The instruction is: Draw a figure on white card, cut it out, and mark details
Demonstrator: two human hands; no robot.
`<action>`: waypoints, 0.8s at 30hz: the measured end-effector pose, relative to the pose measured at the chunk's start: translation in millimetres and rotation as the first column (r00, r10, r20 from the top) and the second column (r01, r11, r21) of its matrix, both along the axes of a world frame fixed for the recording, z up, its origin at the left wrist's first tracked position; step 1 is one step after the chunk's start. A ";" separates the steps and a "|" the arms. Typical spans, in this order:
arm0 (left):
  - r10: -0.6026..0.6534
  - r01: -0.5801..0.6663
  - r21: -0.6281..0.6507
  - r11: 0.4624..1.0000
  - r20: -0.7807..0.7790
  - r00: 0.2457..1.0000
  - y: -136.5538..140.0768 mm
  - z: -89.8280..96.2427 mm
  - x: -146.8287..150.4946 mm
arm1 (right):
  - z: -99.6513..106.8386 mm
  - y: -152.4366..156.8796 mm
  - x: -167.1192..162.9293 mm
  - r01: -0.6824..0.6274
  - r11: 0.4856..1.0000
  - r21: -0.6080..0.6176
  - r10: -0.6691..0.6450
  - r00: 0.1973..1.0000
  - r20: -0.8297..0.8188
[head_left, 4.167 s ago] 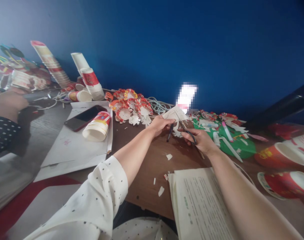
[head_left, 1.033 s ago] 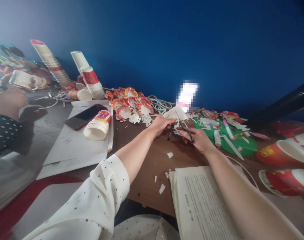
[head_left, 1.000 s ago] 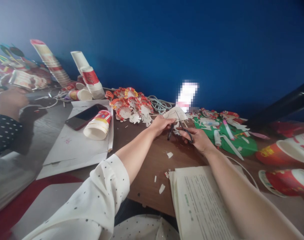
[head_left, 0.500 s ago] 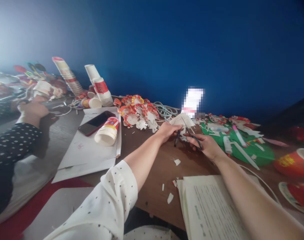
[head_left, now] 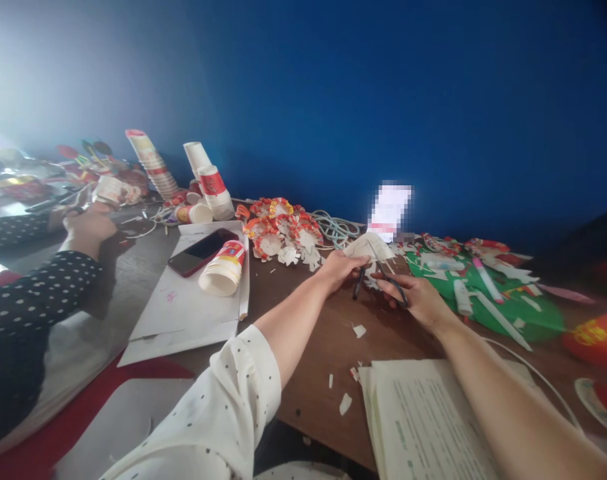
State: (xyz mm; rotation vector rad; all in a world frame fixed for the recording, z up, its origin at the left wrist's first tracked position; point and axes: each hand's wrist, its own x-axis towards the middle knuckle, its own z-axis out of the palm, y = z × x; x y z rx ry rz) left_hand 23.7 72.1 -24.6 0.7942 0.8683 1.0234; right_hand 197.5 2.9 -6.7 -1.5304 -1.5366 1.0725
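A curved off-white paper piece (head_left: 359,247) is held, tilted, above the brown bench (head_left: 323,343); dark-handled scissors (head_left: 397,287) slant across it, blades pointing forward.

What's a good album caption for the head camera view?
Right hand gripping scissors, left hand holding white paper, red-and-white cutouts piled nearby.

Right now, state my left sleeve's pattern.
Your left sleeve is white with small dark dots, clearest in the head view.

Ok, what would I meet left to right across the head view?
Another person's hand, tall stack of paper cups, pile of red and white paper cutouts, left hand holding white paper, right hand holding black scissors, pink and white marker, orange-red paper cup.
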 end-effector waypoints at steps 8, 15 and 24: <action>0.000 -0.002 0.032 0.999 0.057 0.998 0.6 -7.3 5.5 | -8.1 0.0 -2.7 0.049 0.999 0.008 -0.049 0.999 0.011; 0.071 -0.071 0.019 0.997 0.036 0.997 -1.5 -7.6 9.8 | -10.4 0.9 -4.5 0.066 0.998 0.017 -0.066 0.998 -0.023; 0.070 -0.071 0.033 0.997 0.015 0.997 -2.4 -6.8 8.7 | -12.1 -0.7 -7.9 0.104 0.993 0.052 -0.100 0.993 -0.070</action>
